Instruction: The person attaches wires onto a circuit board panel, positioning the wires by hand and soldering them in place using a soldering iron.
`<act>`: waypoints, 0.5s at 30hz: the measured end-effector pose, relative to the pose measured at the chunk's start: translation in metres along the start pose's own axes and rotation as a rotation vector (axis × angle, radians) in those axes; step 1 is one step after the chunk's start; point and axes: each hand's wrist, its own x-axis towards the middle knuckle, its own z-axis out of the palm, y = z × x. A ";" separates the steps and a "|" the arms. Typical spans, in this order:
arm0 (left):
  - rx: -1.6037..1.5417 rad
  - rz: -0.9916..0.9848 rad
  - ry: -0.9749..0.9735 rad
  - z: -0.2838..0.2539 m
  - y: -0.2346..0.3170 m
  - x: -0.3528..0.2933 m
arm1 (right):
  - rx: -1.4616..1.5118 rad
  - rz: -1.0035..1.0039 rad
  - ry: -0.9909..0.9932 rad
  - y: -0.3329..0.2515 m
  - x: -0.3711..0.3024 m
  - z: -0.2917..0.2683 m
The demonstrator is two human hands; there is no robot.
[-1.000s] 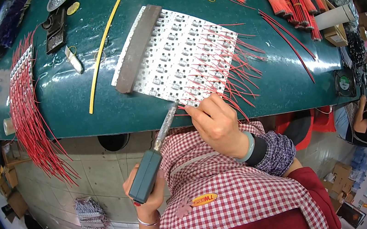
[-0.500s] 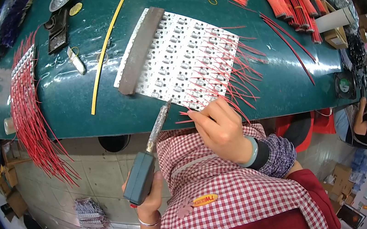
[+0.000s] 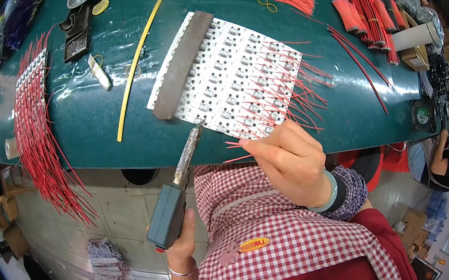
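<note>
My left hand (image 3: 185,237) grips the soldering gun (image 3: 166,215), a dark green body with a long metal barrel. Its tip is at the near edge of a white circuit board panel (image 3: 229,91), left of the soldered wires. Between thumb and fingers, my right hand (image 3: 291,166) pinches a few short red wires (image 3: 231,144), their ends pointing left, just off the panel's near corner. Rows of small black and metal parts cover the panel, and red wires (image 3: 309,92) stick out along its right side. A dark flat bar (image 3: 183,63) lies across the panel's left part.
Left on the green table (image 3: 86,124) lies another wired panel (image 3: 34,119), its wires over the edge. Nearby are a yellow strip (image 3: 141,66), a cutter knife (image 3: 99,72) and a black holder (image 3: 76,35). Red wire bundles (image 3: 365,5) lie far right; co-workers sit beyond.
The whole view has shifted slightly, so the table things sit further right and lower. The gun's tip has slid left along the panel's edge. My right hand has drawn back toward me with the wires.
</note>
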 end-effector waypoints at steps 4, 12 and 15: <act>-0.081 -0.062 0.037 0.001 -0.010 -0.004 | 0.058 0.058 0.032 0.009 0.001 -0.008; -0.188 -0.230 0.167 0.015 -0.019 0.018 | 0.142 0.214 -0.098 0.041 -0.003 -0.018; -0.261 -0.217 0.218 0.037 -0.012 0.034 | 0.303 0.120 -0.176 0.034 -0.009 -0.015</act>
